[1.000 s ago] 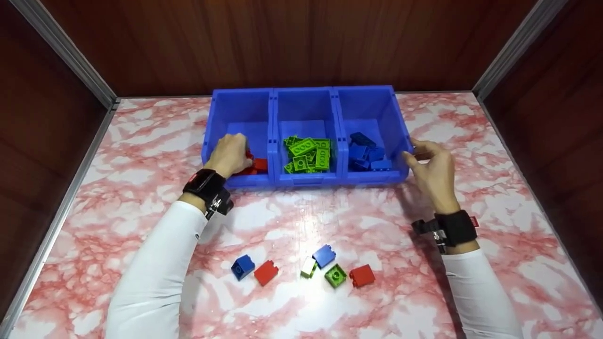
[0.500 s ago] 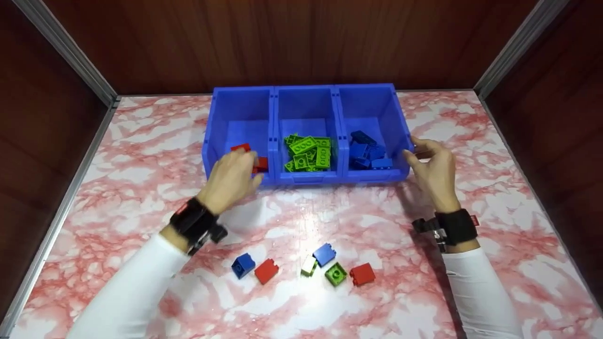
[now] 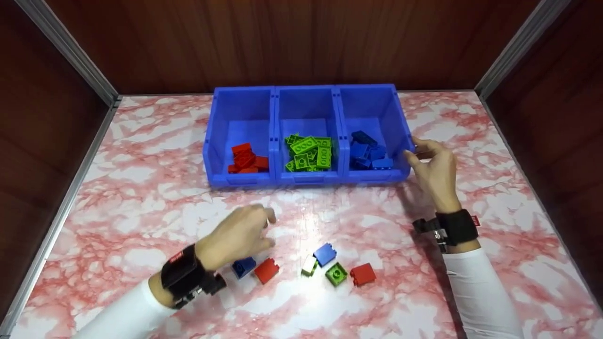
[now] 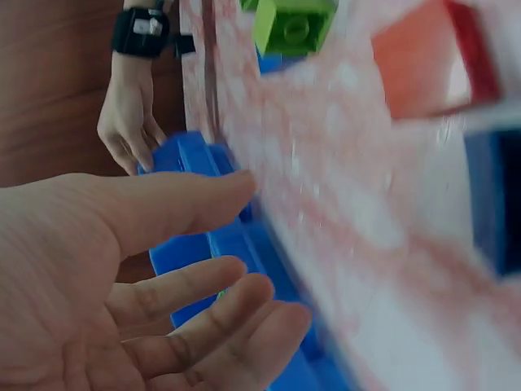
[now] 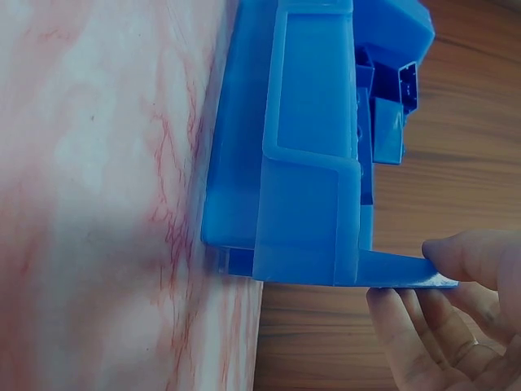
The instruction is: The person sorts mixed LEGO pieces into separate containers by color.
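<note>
My left hand [image 3: 238, 233] hovers over the table in front of the bin, fingers loosely spread; the left wrist view shows nothing in it. Just below it lie a dark blue brick [image 3: 243, 268], partly covered by the hand, and a red brick [image 3: 267, 270]. My right hand [image 3: 433, 174] pinches the right side wall of the blue three-compartment bin [image 5: 309, 220] between thumb and fingers. Red bricks [image 3: 244, 157] lie in the bin's left compartment, green bricks [image 3: 308, 153] in the middle, blue bricks [image 3: 370, 151] in the right.
Nearer the table's middle lie a lighter blue brick [image 3: 325, 254], a small pale green brick [image 3: 309, 265], a green brick [image 3: 336, 274] and another red brick [image 3: 363, 274]. Dark wood panels [image 3: 292, 44] stand behind the bin and at both sides.
My left hand has come out of the bin's left compartment and moved toward me, over the loose bricks, uncovering the red bricks inside. The right hand has stayed at the bin's side.
</note>
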Demonstrator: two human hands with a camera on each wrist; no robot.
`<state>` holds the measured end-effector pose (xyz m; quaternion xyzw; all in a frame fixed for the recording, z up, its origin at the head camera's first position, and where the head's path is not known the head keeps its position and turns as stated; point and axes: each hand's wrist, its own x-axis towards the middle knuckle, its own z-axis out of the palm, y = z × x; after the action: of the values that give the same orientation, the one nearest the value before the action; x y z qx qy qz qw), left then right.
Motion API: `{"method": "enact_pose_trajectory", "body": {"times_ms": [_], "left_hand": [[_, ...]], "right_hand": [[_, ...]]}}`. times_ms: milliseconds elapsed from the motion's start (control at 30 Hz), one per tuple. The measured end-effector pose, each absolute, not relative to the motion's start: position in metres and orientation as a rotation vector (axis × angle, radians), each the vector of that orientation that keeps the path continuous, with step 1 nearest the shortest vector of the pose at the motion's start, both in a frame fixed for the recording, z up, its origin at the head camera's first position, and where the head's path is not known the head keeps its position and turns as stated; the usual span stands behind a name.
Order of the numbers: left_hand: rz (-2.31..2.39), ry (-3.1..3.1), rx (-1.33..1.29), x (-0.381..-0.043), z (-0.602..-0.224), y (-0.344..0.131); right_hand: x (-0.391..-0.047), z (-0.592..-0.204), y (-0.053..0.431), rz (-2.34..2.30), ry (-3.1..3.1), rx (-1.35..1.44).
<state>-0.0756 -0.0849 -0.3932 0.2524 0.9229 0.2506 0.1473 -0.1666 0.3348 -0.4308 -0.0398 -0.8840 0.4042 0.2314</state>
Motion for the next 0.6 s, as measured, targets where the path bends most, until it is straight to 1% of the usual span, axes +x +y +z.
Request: {"method": "enact_pose_trajectory", "body": {"times_ms": [133,300,433,600], "left_hand": [[0.667,2.62,0.786,-0.061,-0.401,-0.082],[0.548,2.648,0.942,-0.047,-0.412,-0.079],[0.468,2.687,1.04,-0.041,-0.418,-0.078],[0.423,2.681,1.05,-0.039,-0.422,-0.077]], "right_hand": [[-0.166,-0.431,0.334,1.116,-2.427,-0.112],[-0.167,-0.432,0.334,1.121,-2.421,-0.109],[-0.167,-0.433,0.335,1.126,-2.412,-0.101],[-0.167,-0.432,0.336,1.139,-2.415,-0.098]]}}
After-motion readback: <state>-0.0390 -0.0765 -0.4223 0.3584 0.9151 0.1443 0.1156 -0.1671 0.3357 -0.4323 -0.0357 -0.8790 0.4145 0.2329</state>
